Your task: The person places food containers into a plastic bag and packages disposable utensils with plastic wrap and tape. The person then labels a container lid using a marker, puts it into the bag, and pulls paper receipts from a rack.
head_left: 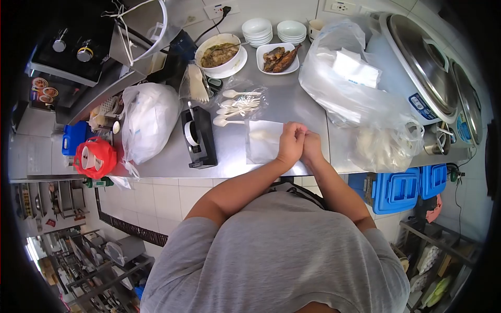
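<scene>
My left hand and my right hand meet at the steel counter's front edge, fingers closed and pressed together. What they pinch, if anything, is hidden. Against my left hand lies a flat, whitish clear packet with a pale spoon showing in it. Just beyond it are several loose cream spoons on crinkled clear plastic. A black tape dispenser with a roll of tape stands to the left. Behind that, a clear bag holds pale disposable forks.
At the back stand a bowl of stew, a dish of fried fish and stacked white bowls. Plastic bags flank my work area. Large lidded pots stand right; blue bins sit below the counter.
</scene>
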The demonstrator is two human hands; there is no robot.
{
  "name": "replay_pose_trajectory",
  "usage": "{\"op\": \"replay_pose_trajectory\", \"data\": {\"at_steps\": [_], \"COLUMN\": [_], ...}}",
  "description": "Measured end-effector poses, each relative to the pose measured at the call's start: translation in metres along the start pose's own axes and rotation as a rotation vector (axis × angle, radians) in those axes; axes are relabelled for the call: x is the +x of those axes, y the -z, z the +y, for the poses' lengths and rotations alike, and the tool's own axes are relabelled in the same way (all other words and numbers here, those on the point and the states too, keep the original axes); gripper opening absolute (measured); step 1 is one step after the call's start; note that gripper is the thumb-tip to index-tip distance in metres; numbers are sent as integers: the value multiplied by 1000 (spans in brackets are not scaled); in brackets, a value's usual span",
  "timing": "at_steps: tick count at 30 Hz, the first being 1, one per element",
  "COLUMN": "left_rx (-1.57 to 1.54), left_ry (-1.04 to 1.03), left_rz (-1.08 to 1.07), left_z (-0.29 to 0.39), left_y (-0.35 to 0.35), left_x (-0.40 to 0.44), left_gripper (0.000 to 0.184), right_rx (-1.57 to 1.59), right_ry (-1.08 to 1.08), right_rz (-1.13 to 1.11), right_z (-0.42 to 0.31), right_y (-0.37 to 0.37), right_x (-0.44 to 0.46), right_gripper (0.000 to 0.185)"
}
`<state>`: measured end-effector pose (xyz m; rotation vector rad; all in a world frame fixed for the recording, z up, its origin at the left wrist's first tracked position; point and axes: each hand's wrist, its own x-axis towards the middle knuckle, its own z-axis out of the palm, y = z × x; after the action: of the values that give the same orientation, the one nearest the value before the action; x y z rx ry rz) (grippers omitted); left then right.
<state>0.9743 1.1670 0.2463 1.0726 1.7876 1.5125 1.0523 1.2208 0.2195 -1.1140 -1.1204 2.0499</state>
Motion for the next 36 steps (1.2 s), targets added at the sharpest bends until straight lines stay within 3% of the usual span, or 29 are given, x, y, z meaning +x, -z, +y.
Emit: {"op": "replay_pose_trajectory", "data": {"at_steps": [2, 5, 8, 10, 11, 14, 15, 17, 20, 22, 24, 27, 30, 33, 36], "left_rx": [95, 306, 671, 828, 880, 922, 926, 924, 918, 914, 902, 903, 892, 890, 908], "left_ry": [-107, -354, -309, -235, -209, -211, -203, -188, -183, -197, -212, -203, -186, -194, -191], "left_rz": [-6, 39, -143, -213, -272, -297, -317, -327, -323, -312, -296, -321, -334, -321, -305], "left_z": [-2, 3, -27, -35, -45, -45, -42, -42, -44, -45, -46, -44, -44, -45, -37], "left_y": [15, 65, 118, 126, 127, 127, 128, 128, 127, 127, 127, 129, 129, 129, 129], "left_x": [-1, 1, -11, -20, -22, -22, -23, -20, -23, -22, -23, -23, -22, -22, -23], "left_gripper": [22, 34, 54, 66, 81, 82, 83, 84, 86, 87, 89, 90, 91, 93, 95], "right_rx": [-240, -564, -849, -1005, -1081, -760, -636, -545, -430, -406, -359, -836, -776, -462, -285], "right_ry": [-30, 244, 486, 797, 956, 616, 513, 506, 145, -24, -93, -104, -194, -202, 43], "right_rz": [0, 119, 361, 401, 415, 69, 181, 338, 184, -36, -119, -198, 2, 315, 427], "right_z": [-7, -22, -40, -41, -43, -23, -28, -43, -53, -48, -27, -23, -49, -49, -38], "right_y": [-2, 12, 21, -4, -12, 15, 26, 56, 77, 37, 5, 19, 56, 98, 76], "right_x": [-3, -20, -34, -22, -13, 17, 21, 5, -31, -52, -58, -56, -71, -75, -70], "right_gripper": [14, 17, 19, 17, 17, 18, 15, 14, 18, 28, 29, 24, 15, 15, 21]}}
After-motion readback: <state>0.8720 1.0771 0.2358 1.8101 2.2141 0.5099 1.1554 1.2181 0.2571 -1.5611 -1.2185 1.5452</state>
